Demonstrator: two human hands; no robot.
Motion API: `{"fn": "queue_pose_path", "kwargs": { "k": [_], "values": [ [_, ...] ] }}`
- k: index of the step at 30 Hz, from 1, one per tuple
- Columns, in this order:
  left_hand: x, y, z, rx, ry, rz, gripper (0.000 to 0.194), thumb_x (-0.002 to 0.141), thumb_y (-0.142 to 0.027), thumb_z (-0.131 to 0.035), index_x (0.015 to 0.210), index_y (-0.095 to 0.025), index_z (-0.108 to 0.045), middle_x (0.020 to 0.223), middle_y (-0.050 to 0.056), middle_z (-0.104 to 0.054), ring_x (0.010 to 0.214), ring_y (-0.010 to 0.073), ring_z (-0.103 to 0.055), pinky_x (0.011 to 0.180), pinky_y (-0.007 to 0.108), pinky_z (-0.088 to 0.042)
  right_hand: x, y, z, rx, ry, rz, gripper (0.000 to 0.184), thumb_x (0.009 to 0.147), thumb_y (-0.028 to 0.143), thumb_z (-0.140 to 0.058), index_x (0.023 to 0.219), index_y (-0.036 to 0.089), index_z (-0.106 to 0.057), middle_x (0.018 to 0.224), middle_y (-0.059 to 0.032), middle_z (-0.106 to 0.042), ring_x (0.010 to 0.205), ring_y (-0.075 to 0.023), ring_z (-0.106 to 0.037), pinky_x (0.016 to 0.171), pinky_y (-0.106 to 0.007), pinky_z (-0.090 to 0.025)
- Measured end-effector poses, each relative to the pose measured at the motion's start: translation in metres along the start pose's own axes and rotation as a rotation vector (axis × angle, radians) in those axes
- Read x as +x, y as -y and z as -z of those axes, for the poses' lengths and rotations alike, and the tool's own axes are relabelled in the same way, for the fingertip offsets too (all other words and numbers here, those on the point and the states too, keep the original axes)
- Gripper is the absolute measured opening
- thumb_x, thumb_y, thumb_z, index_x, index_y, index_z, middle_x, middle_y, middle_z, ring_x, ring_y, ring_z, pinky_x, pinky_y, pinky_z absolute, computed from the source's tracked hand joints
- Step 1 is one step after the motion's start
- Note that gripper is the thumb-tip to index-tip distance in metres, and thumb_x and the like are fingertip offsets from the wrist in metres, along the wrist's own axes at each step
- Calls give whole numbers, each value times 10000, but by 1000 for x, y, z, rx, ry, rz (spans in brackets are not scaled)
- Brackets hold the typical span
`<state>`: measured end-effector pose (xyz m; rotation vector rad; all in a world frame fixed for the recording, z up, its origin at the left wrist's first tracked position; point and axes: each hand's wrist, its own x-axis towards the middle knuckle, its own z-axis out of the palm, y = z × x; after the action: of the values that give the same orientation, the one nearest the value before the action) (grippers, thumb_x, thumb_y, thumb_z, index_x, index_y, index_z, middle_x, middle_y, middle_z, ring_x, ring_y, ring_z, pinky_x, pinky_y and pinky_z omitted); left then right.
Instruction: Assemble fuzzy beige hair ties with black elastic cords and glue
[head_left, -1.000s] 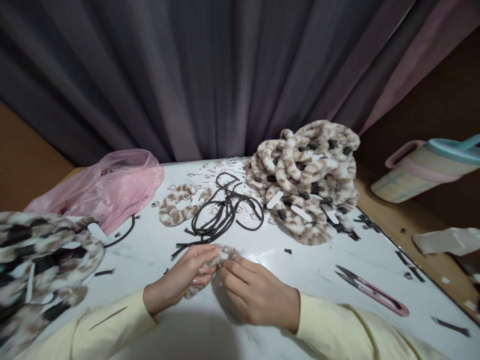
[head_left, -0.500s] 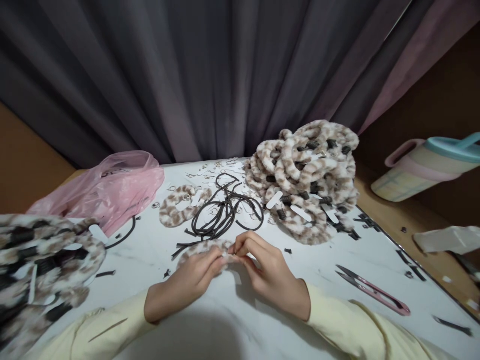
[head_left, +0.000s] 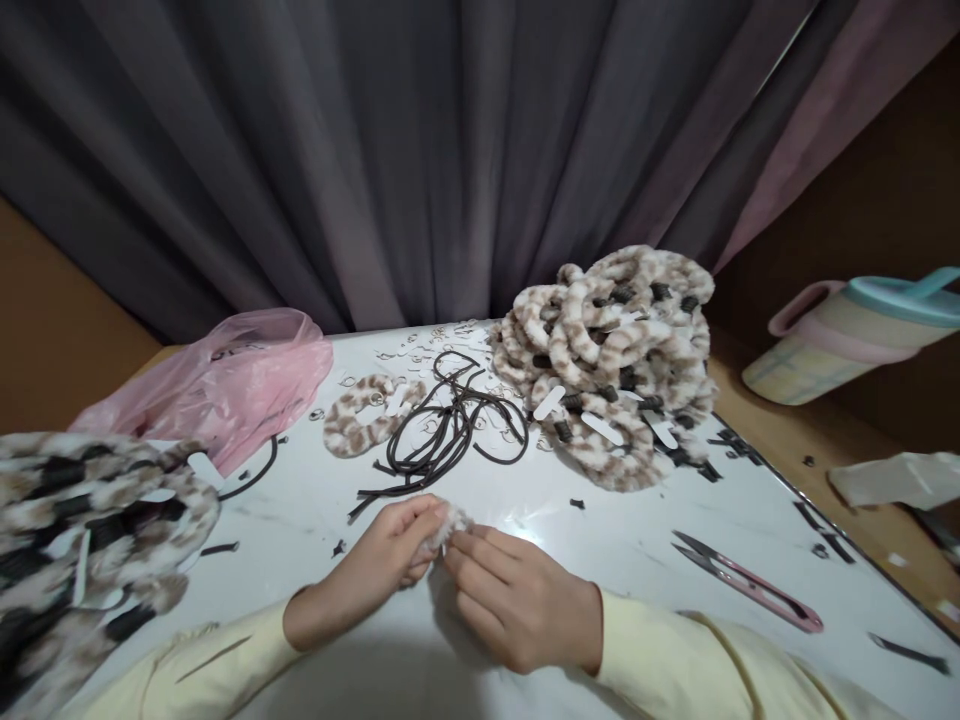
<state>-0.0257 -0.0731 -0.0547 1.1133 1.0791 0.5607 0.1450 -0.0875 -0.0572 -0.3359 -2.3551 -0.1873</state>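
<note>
Low over the front middle of the white table, my left hand (head_left: 379, 560) is closed around a fluffy brown-and-white plush ring (head_left: 454, 522); only a bunched end shows past the thumb. My right hand (head_left: 521, 600) has its fingers pressed together at the near edge of that plush, and whatever small part they pinch is hidden. Just beyond my hands lies a loose tangle of dark cord (head_left: 427, 440). Behind and left of it, another plush ring (head_left: 360, 420) rests flat with a white tab on it.
Piles of plush rings stand at back right (head_left: 607, 350) and left (head_left: 112, 510). A pink plastic bag (head_left: 247, 370) lies back left, small metal hooks (head_left: 420, 345) behind the cord. Thread snips (head_left: 750, 582) and dark cord scraps (head_left: 911, 652) are right, with a tumbler (head_left: 840, 340) beyond.
Both hands have come slightly nearer to me. The plush ring, earlier spread flat beneath my hands, is now lifted and bunched in my left hand; my right hand has turned, its back more toward me.
</note>
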Motion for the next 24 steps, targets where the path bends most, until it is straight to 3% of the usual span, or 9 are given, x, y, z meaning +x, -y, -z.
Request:
{"fn": "queue_pose_path", "kwargs": {
  "k": [2,5,7,10,12,18,24],
  "values": [
    [-1,-6,2,124,-17,-46,373,796,-547,-478,689,-195,-419,533,-81,-276,448,80,-255,418,201,-236,0,-2,0,75,-1,-98,258,848,29,-347,721,122,-552,697,-106,-591,730,-193,-559,676,-328,-495],
    [-5,-17,7,392,-47,-196,288,867,-461,-416,815,-193,-508,611,-32,-455,555,119,-401,557,221,-344,4,-7,5,326,-70,-420,195,853,54,-370,746,155,-498,706,-71,-563,665,-153,-514,579,-270,-466],
    [-8,-23,9,585,16,-279,253,885,-426,-413,960,-208,-518,749,-4,-551,668,143,-483,659,232,-369,8,-12,10,484,-136,-625,144,856,84,-438,750,167,-488,754,-55,-562,694,-135,-524,605,-248,-461],
    [-10,-27,12,746,99,-359,230,904,-383,-405,1006,-217,-527,905,23,-582,784,159,-532,725,227,-371,13,-19,16,651,-194,-837,143,821,117,-557,704,171,-495,750,-23,-556,698,-121,-539,637,-242,-454],
    [-9,-27,13,781,84,-368,238,928,-355,-349,968,-213,-535,873,20,-577,750,148,-535,696,216,-370,15,-23,18,761,-202,-932,158,798,134,-598,680,167,-498,733,-13,-551,673,-117,-540,620,-240,-454],
    [-6,-25,14,776,67,-305,257,930,-299,-295,742,-200,-439,644,-35,-471,574,111,-453,589,202,-338,16,-29,19,816,-224,-971,149,791,131,-603,681,161,-506,738,-11,-548,678,-115,-539,617,-233,-454],
    [-9,-27,7,731,48,-336,247,911,-343,-321,773,-187,-454,734,-10,-461,622,112,-404,608,209,-351,18,-27,27,614,-222,-825,104,833,124,-545,755,177,-500,781,-22,-550,714,-121,-537,639,-238,-465]
  ]
}}
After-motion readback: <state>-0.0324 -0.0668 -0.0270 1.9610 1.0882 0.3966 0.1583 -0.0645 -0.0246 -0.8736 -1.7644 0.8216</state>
